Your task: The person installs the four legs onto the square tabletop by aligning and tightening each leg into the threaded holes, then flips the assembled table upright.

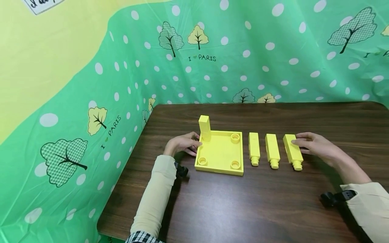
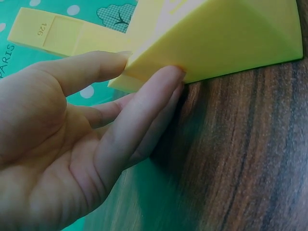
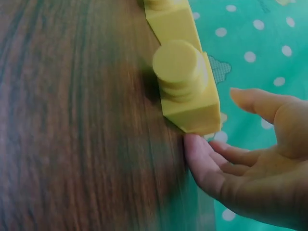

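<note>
A yellow square toy tabletop (image 1: 220, 152) lies rim up on the wooden table, with round sockets in three corners. One yellow leg (image 1: 205, 125) stands upright in its far left corner. My left hand (image 1: 183, 143) holds the tabletop's left edge; in the left wrist view the thumb meets the rim while other fingers press the side wall. Right of it, three loose legs lie in a row, threaded ends toward me: the first leg (image 1: 254, 148), the middle leg (image 1: 272, 150) and the rightmost leg (image 1: 293, 151). My right hand (image 3: 260, 159) touches the rightmost leg with a fingertip, its thumb apart.
The dark wooden table (image 1: 243, 209) has a rounded near left corner. Behind and to the left hangs a green and yellow curtain (image 1: 212, 77) with trees and dots. Each wrist carries a small black camera (image 1: 181, 170).
</note>
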Motion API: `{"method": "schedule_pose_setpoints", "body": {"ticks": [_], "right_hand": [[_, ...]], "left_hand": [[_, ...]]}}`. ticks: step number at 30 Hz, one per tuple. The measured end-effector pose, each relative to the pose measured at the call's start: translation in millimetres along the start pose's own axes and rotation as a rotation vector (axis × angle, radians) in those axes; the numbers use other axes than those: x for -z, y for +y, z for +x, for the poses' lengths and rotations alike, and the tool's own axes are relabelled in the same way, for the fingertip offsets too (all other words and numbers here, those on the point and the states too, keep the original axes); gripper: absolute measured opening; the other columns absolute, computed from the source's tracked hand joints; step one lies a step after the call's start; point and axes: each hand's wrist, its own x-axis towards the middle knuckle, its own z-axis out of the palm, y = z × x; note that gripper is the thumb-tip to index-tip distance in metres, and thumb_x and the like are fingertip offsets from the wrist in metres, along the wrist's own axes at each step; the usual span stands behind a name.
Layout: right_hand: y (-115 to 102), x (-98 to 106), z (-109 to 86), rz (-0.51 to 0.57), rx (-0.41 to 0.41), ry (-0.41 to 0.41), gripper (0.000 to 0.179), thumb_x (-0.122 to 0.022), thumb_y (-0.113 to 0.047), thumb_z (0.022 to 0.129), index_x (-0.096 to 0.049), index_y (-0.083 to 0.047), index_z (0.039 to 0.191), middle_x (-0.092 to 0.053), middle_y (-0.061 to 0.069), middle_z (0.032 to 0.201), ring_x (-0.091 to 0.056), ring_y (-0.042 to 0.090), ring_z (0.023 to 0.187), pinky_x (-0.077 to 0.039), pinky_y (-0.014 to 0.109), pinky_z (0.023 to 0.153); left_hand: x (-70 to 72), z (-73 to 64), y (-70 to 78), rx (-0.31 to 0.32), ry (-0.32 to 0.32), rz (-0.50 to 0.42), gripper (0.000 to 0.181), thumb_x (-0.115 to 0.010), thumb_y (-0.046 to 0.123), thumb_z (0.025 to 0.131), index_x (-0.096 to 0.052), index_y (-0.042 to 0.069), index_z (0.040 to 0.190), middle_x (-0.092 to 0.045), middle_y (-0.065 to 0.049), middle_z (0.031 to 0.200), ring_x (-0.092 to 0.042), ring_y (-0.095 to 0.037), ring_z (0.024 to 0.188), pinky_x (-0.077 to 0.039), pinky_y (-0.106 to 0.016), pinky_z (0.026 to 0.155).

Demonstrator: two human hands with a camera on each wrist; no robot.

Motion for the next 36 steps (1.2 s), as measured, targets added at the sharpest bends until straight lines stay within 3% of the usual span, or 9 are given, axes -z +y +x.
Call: {"method": "schedule_pose_setpoints", "body": {"ticks": [3, 5, 16, 22, 29, 36], "right_hand": [[-5, -3, 0.2, -0.072, -0.019, 0.029, 0.092, -0.052, -0.049, 0.095, -0.011, 0.018, 0.143, -0.021, 0.040, 0.142, -0.050, 0.038, 0.118, -0.057, 0.035, 0.085], [-8, -5, 0.1, -0.112, -0.024, 0.046, 0.094, -0.054, -0.050, 0.094, -0.012, 0.019, 0.143, -0.025, 0.040, 0.139, -0.044, 0.047, 0.120, -0.057, 0.037, 0.084], [-15, -11, 0.2, -0.211, -0.018, 0.079, 0.096, -0.056, -0.050, 0.093, -0.014, 0.022, 0.140, -0.030, 0.039, 0.133, -0.048, 0.048, 0.111, -0.055, 0.048, 0.084], [-18, -11, 1.5, -0.240, -0.009, 0.094, 0.092, -0.056, -0.047, 0.094, -0.015, 0.022, 0.140, -0.031, 0.040, 0.131, -0.046, 0.049, 0.112, -0.056, 0.046, 0.082], [-15, -4, 0.0, -0.197, -0.018, 0.067, 0.088, -0.051, -0.046, 0.096, -0.014, 0.020, 0.142, -0.023, 0.045, 0.138, -0.040, 0.056, 0.119, -0.056, 0.048, 0.086], [-7, 3, 0.0, -0.111, -0.046, 0.029, 0.080, -0.039, -0.043, 0.101, -0.010, 0.018, 0.143, -0.016, 0.043, 0.143, -0.028, 0.058, 0.127, -0.048, 0.055, 0.095]], "left_hand": [[-0.1, -0.1, 0.2, 0.001, -0.003, -0.004, 0.045, -0.060, 0.017, 0.095, -0.036, 0.009, 0.132, -0.058, -0.015, 0.096, -0.062, -0.022, 0.079, -0.060, -0.035, 0.076], [-0.3, -0.4, 0.5, 0.002, -0.005, -0.007, 0.045, -0.059, 0.016, 0.095, -0.036, 0.009, 0.133, -0.057, -0.014, 0.095, -0.061, -0.022, 0.079, -0.060, -0.035, 0.076], [0.4, 0.5, -0.2, 0.000, -0.012, -0.010, 0.044, -0.059, 0.016, 0.095, -0.037, 0.009, 0.132, -0.057, -0.015, 0.096, -0.061, -0.022, 0.080, -0.060, -0.036, 0.077], [1.5, 1.1, 0.1, 0.001, -0.011, -0.011, 0.044, -0.060, 0.016, 0.095, -0.037, 0.009, 0.132, -0.056, -0.015, 0.096, -0.061, -0.022, 0.081, -0.060, -0.037, 0.077], [1.1, 0.8, 0.4, 0.004, -0.007, -0.013, 0.043, -0.060, 0.016, 0.095, -0.037, 0.010, 0.130, -0.057, -0.015, 0.095, -0.061, -0.022, 0.080, -0.060, -0.037, 0.077], [1.1, 1.5, 1.0, 0.011, -0.002, -0.012, 0.045, -0.060, 0.016, 0.095, -0.037, 0.009, 0.132, -0.056, -0.016, 0.098, -0.061, -0.023, 0.081, -0.060, -0.036, 0.077]]}}
